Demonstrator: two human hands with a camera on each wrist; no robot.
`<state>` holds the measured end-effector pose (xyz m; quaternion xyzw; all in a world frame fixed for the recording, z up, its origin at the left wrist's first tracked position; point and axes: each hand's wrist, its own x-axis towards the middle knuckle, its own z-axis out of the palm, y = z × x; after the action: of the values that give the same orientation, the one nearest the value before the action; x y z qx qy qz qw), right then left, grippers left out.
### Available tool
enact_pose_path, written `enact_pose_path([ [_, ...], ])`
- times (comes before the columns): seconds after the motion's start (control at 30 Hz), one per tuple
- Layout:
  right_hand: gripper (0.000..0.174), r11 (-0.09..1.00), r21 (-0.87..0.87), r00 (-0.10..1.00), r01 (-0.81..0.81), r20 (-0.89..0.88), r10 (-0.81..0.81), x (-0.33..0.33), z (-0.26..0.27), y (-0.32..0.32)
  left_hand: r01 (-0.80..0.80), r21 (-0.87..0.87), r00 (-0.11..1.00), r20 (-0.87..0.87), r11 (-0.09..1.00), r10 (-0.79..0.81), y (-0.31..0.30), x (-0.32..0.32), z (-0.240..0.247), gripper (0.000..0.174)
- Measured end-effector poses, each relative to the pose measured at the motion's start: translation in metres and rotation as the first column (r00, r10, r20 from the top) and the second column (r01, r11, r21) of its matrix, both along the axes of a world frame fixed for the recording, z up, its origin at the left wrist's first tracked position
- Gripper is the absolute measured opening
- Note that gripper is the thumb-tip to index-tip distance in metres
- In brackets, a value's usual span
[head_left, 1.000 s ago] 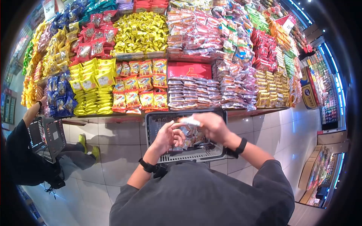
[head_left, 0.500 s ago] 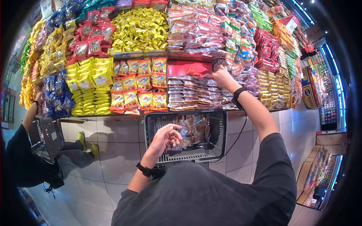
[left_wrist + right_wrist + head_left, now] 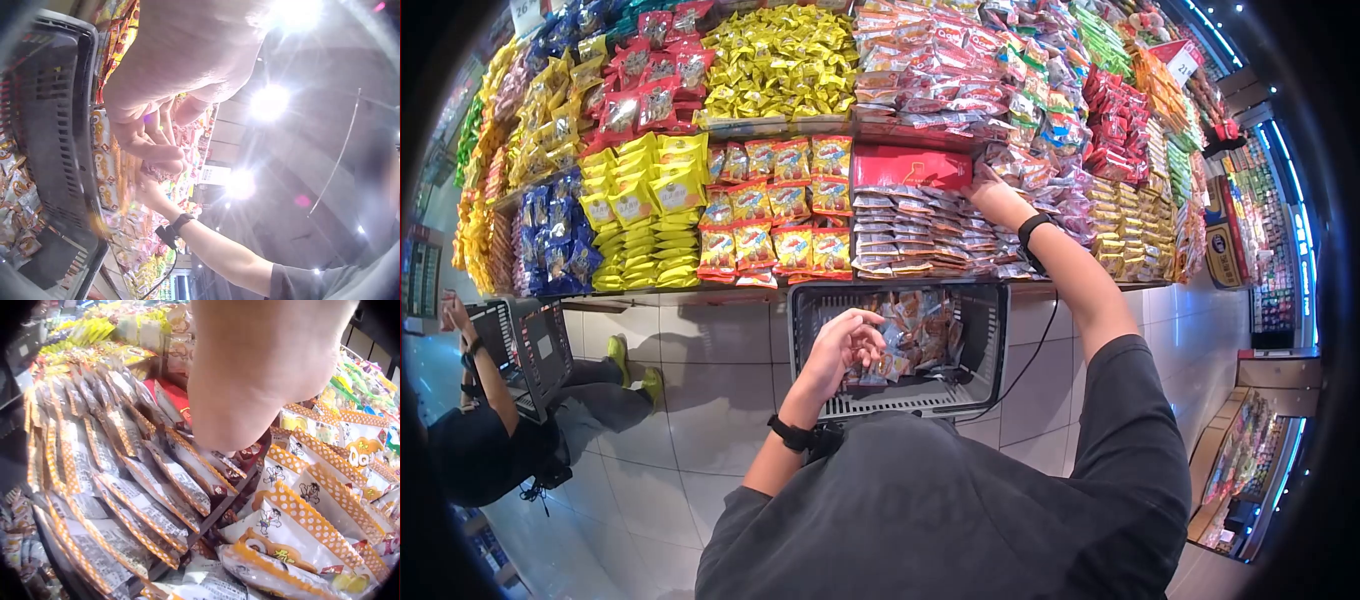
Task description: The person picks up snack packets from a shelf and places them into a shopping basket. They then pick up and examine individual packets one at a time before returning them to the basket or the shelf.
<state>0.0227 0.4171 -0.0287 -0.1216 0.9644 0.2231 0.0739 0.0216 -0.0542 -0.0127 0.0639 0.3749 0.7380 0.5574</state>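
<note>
My left hand (image 3: 838, 352) hangs loosely curled over the left part of a grey basket (image 3: 800, 312), holding nothing. Small clear packets (image 3: 915, 335) lie inside the basket. On the display, my right hand (image 3: 1000, 203) reaches to the back right edge of the stacked white packets (image 3: 910, 235), beside a red panel (image 3: 910, 167). In the right wrist view, the hand (image 3: 262, 369) is above the divider between upright orange-edged packets (image 3: 112, 506) and larger orange-dotted packets (image 3: 294, 531). Its fingertips are hidden there, so whether they grip a packet cannot be told.
Red and yellow packets (image 3: 750, 245), yellow bags (image 3: 655, 190) and blue packets (image 3: 555, 235) fill the left compartments. Gold packets (image 3: 1118, 225) lie to the right. At the far left, another person (image 3: 485, 435) stands beside a second basket (image 3: 535, 350). A cable runs from my right wrist.
My right hand has moved from above the basket, where it held a white packet, up to the display. My left hand stays over the basket. The other person's hand has come off the display.
</note>
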Motion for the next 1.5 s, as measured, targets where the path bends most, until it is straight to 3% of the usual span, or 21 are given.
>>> enact_pose_path([
  [0.13,0.030,0.998,-0.018,0.994,0.054,0.098,-0.052,-0.007,0.001,0.006,-0.024,-0.009,0.999,0.036,1.000,0.024,-0.002,-0.001,-0.006,0.035],
  [0.2,0.043,0.986,0.014,0.970,0.164,0.178,-0.164,-0.009,0.016,-0.003,-0.025,-0.001,0.999,0.042,1.000,0.025,-0.004,-0.002,-0.009,0.035],
  [0.23,0.045,0.950,0.048,0.893,0.308,0.331,-0.306,-0.016,0.050,-0.027,-0.029,0.000,0.999,0.028,1.000,0.029,-0.005,-0.003,-0.010,0.035],
  [0.33,0.050,0.951,-0.128,0.951,0.280,0.171,-0.257,-0.004,0.062,-0.033,-0.056,-0.010,0.998,0.019,0.998,0.056,-0.009,-0.007,-0.010,0.033],
  [0.37,0.051,0.964,-0.221,0.988,0.150,0.013,-0.151,0.005,0.068,-0.040,-0.038,-0.047,0.999,-0.027,0.998,0.037,-0.009,-0.010,-0.016,0.030],
  [0.47,0.042,0.906,-0.422,0.980,0.029,-0.167,-0.109,0.044,0.088,-0.088,0.017,-0.130,0.995,-0.090,0.991,-0.029,-0.007,-0.016,-0.027,0.021],
  [0.53,0.033,0.694,-0.712,0.967,0.108,-0.088,-0.241,0.083,0.090,-0.141,0.086,-0.259,0.930,-0.325,0.962,-0.171,-0.007,-0.012,-0.045,0.018],
  [0.57,0.030,0.559,-0.796,0.953,0.230,0.069,-0.294,0.105,0.076,-0.163,0.103,-0.311,0.896,-0.384,0.945,-0.224,-0.003,-0.010,-0.058,0.016],
  [0.6,0.027,0.409,-0.844,0.921,0.346,0.222,-0.321,0.125,0.058,-0.181,0.126,-0.418,0.819,-0.467,0.900,-0.332,0.000,-0.009,-0.071,0.020],
  [0.67,0.027,0.274,-0.767,0.806,0.581,0.494,-0.328,0.165,0.014,-0.207,0.059,-0.508,0.577,-0.685,0.859,-0.445,0.011,-0.001,-0.097,0.033],
  [0.8,0.032,0.351,-0.527,0.633,0.774,0.622,-0.461,0.232,-0.121,-0.212,0.141,-0.593,0.431,-0.684,0.793,-0.589,0.033,0.020,-0.156,0.043],
  [0.87,0.037,0.384,-0.406,0.558,0.829,0.641,-0.527,0.240,-0.154,-0.211,0.145,-0.654,0.228,-0.708,0.743,-0.668,0.044,0.032,-0.177,0.046],
  [0.9,0.040,0.392,-0.279,0.466,0.876,0.698,-0.544,0.235,-0.165,-0.207,0.288,-0.778,0.189,-0.526,0.558,-0.830,0.054,0.031,-0.182,0.063],
  [0.93,0.043,0.398,-0.145,0.367,0.906,0.740,-0.564,0.233,-0.172,-0.207,0.297,-0.781,0.186,-0.516,0.549,-0.836,0.055,0.041,-0.194,0.063],
  [1.0,0.044,0.310,-0.264,0.406,0.913,0.654,-0.638,0.231,-0.165,-0.212,0.160,-0.780,0.057,-0.604,0.605,-0.795,0.057,0.062,-0.238,0.083],
  [1.03,0.042,0.338,-0.248,0.411,0.908,0.690,-0.596,0.229,-0.172,-0.208,0.252,-0.841,0.001,-0.493,0.478,-0.870,0.060,0.063,-0.250,0.095],
  [1.13,0.036,0.421,-0.337,0.529,0.842,0.666,-0.526,0.239,-0.197,-0.207,0.233,-0.904,-0.133,-0.396,0.360,-0.909,0.070,0.066,-0.226,0.089],
  [1.3,0.030,0.427,-0.273,0.493,0.862,0.646,-0.582,0.232,-0.214,-0.214,0.176,-0.819,-0.142,-0.570,0.546,-0.809,0.065,0.088,-0.270,0.072],
  [1.37,0.028,0.478,-0.340,0.579,0.810,0.596,-0.556,0.232,-0.199,-0.216,0.202,-0.832,-0.182,-0.551,0.517,-0.814,0.070,0.078,-0.239,0.063],
  [1.43,0.025,0.466,-0.288,0.529,0.837,0.646,-0.550,0.227,-0.186,-0.212,0.229,-0.842,-0.226,-0.533,0.488,-0.815,0.071,0.076,-0.231,0.055],
  [1.5,0.017,0.444,-0.285,0.512,0.850,0.648,-0.564,0.229,-0.180,-0.207,0.307,-0.785,0.075,-0.544,0.539,-0.835,0.071,0.075,-0.252,0.057],
])
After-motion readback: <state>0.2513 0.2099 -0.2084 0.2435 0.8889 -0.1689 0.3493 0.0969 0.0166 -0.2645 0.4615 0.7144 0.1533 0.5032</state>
